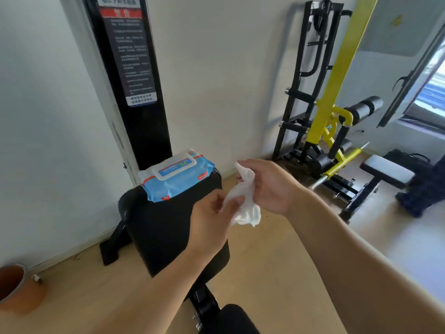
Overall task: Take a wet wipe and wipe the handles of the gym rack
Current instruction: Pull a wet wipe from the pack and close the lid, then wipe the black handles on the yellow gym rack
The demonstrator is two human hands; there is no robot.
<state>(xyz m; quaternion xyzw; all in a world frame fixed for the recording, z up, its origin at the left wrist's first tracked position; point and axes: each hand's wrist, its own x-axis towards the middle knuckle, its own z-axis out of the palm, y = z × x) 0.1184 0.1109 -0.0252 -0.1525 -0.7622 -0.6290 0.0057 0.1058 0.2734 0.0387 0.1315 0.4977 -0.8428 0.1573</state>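
Note:
A crumpled white wet wipe (245, 203) hangs between both of my hands above the black padded seat (173, 227). My right hand (267, 186) grips its upper part with curled fingers. My left hand (212, 218) pinches its lower left edge. The blue wet wipe pack (175, 175), lid closed, lies on the far end of the seat. The black gym rack (310, 75) with padded handles (299, 95) leans against the wall at the right.
A black machine column (134, 80) with a warning label stands behind the seat. A yellow and black machine (337, 131) and a small bench (387, 172) fill the right side. An orange pot (16, 288) sits on the wooden floor at the lower left.

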